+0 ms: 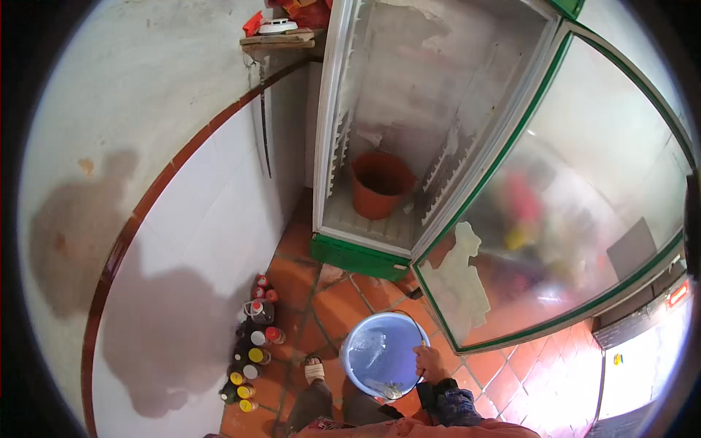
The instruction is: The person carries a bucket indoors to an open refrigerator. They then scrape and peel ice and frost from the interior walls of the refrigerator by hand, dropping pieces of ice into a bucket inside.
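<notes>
The sleeve (pixel 460 409) is dark and patterned (black cuff (pixel 429 398)) — with reddish clothing (pixel 467 431), dark trousers (pixel 312 407), a pale-strapped sandal (pixel 314 371).

No text, brand or number could be read. A small red panel (pixel 679 294) with pale marks, at the right of the frame, was too blurred to decipher; any labels on the capped bottles (pixel 257 356), lower left, were too small.
</notes>
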The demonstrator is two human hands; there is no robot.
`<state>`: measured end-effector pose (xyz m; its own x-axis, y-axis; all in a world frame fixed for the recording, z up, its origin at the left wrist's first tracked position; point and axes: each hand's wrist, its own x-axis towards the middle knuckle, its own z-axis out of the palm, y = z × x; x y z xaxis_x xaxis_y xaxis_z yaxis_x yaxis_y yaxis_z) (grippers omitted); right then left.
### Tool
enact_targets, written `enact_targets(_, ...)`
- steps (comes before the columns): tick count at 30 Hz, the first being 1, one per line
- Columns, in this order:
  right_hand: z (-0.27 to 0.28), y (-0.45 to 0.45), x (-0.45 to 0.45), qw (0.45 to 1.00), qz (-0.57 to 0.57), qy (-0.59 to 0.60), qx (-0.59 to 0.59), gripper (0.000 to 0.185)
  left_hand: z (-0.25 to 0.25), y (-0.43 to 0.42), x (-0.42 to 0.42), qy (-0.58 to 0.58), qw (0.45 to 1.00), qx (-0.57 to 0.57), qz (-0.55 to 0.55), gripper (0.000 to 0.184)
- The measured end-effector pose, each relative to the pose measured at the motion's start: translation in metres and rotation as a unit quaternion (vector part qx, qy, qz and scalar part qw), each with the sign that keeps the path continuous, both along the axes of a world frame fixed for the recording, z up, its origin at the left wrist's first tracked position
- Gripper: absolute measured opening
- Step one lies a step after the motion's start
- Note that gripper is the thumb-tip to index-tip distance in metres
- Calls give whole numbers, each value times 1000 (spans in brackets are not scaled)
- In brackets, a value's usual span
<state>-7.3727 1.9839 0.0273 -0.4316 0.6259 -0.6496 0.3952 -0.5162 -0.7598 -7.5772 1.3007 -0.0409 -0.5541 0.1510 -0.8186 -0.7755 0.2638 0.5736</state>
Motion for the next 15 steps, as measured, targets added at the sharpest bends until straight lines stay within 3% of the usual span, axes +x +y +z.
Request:
enact_targets(1, -10, 2, -9, 995, 38, 22, 85, 15, 8, 8, -22, 42, 998, 38, -12, 20)
enact_targets(3, -22, 12, -31, 998, 12, -3, 60, 17, -19, 19, -99, 37, 995, -8, -87, 21)
enact_targets(5, -33, 22, -48, 999, -18, -26, 34, 18, -23, 61, -159, 92, 968, -125, -197, 21)
enact_targets(6, -42, 30, -56, 996, -90, 5, -18, 17, -20, 86, -183, 109, 960, -130, -222, 17)
enact_targets(7, -49, 39, -63, 984, -161, 36, -69, 16, 6, 125, -205, 171, 940, -105, -277, 19)
enact_targets(8, -55, 47, -70, 983, -165, 35, -74, 16, 29, 164, -225, 191, 946, -68, -251, 17)
enact_targets(9, -61, 56, -80, 977, -188, 25, -95, 16, 24, 189, -247, 236, 933, -69, -261, 18)
enact_targets(10, -67, 65, -85, 970, -212, 15, -116, 17, 10, 206, -271, 223, 949, 6, -221, 18)
enact_targets(12, -164, 96, -51, 991, 0, -72, 109, 9, 38, 280, -307, 405, 780, -123, -461, 16)
enact_targets(13, -214, 111, -34, 963, 75, -123, 229, 9, 63, 321, -312, 405, 784, -122, -454, 15)
enact_targets(15, -244, 131, -42, 973, 30, -169, 157, 14, 103, 414, -327, 457, 777, -107, -419, 18)
